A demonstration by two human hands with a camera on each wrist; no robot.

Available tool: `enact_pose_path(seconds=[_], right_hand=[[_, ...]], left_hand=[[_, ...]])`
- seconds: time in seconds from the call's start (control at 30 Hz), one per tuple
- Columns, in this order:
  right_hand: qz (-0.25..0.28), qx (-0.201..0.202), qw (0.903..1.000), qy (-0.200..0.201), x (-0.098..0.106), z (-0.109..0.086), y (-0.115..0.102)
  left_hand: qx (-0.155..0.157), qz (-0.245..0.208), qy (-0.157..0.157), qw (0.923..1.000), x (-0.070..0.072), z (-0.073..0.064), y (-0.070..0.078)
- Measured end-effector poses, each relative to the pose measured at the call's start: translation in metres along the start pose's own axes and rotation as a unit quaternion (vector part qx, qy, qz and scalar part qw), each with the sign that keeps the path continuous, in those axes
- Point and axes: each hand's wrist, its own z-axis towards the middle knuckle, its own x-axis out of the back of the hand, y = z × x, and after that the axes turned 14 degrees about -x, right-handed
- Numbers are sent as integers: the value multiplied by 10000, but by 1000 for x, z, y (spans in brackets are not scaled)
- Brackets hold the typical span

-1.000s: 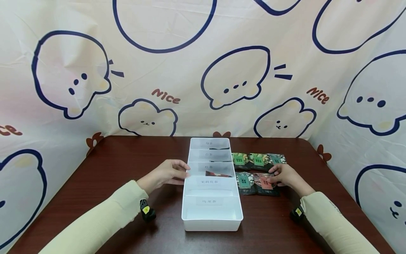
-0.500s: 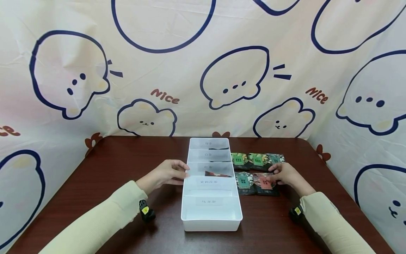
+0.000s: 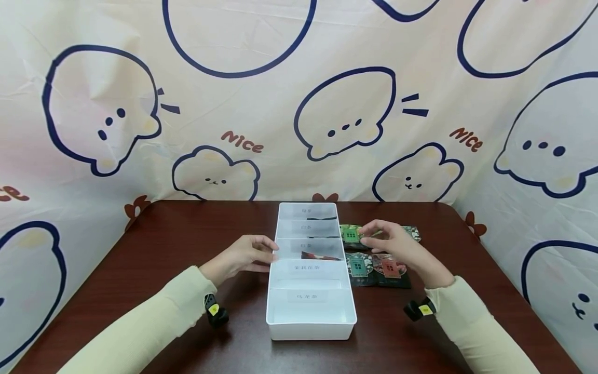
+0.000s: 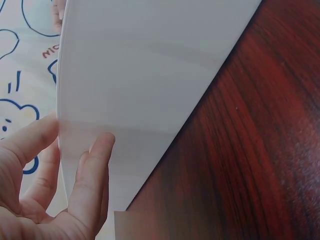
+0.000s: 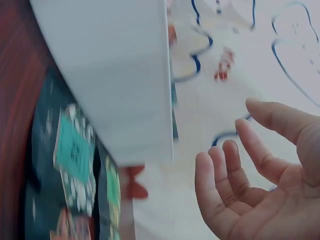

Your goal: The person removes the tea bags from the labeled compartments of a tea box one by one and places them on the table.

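Observation:
A long white divided box point(image 3: 310, 331) stands in the middle of the table. My left hand point(image 3: 244, 256) rests against its left side, fingers extended; in the left wrist view a fingertip point(image 4: 111, 137) lies by the outer wall. To the box's right, tea sachets lie in two rows. The front row has a teal-labelled sachet point(image 3: 358, 267) and a red-labelled sachet point(image 3: 391, 270). A green-labelled sachet point(image 3: 350, 235) and others form the back row, partly hidden under my right hand point(image 3: 402, 246). That hand hovers above them, fingers loosely bent, with nothing held.
Each compartment carries a printed label point(image 3: 307, 296). Dark sachet edges show in the back compartments, and a red packet point(image 3: 320, 256) shows in the middle one. A patterned curtain point(image 3: 271, 104) hangs behind the brown table point(image 3: 210, 223).
My right hand has lifted off the red-labelled sachet and moved left and back, over the back row. The sachets stay where they were. My left hand keeps its place at the box.

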Motion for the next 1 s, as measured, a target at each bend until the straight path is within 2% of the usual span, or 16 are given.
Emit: enact_pose_path(seconds=[0.1, 0.3, 0.43, 0.7, 0.87, 1.0], right_hand=[[-246, 225, 9990, -301, -16, 2, -8], [-814, 315, 9927, -836, -40, 12, -10], [-1436, 524, 9850, -799, -50, 16, -12], [-2148, -22, 9767, -39, -60, 11, -21], [-2447, -88, 9684, 483, -63, 8, -26], [-2456, -164, 9663, 752, -64, 7, -29]], left_hand=[[-13, -5, -7, 10000, 0, 0, 0], [7, 8, 14, 10000, -1, 1, -1], [15, 40, 11, 10000, -1, 2, -1], [-10, 78, -3, 10000, 0, 1, -1], [-40, 87, 0, 10000, 0, 1, -2], [-25, 42, 20, 10000, 0, 1, -2]])
